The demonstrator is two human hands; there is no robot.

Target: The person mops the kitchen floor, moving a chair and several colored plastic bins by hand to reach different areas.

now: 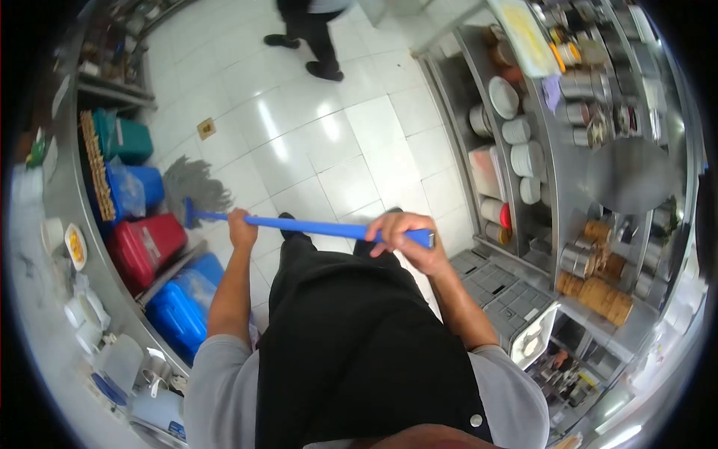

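A mop with a blue handle lies across in front of my body, its grey strands spread on the white tiled floor at the left. My left hand is closed around the lower part of the handle. Near the handle's upper end, my right hand grips it, with the fingers curled over the top. The strands touch the floor beside the blue bin and the red bin under the left counter.
A person in dark trousers stands on the floor ahead. Steel shelves with bowls and pots line the right side. Grey crates stand at my right. A green bin sits under the left counter, and a drain cover is in the floor.
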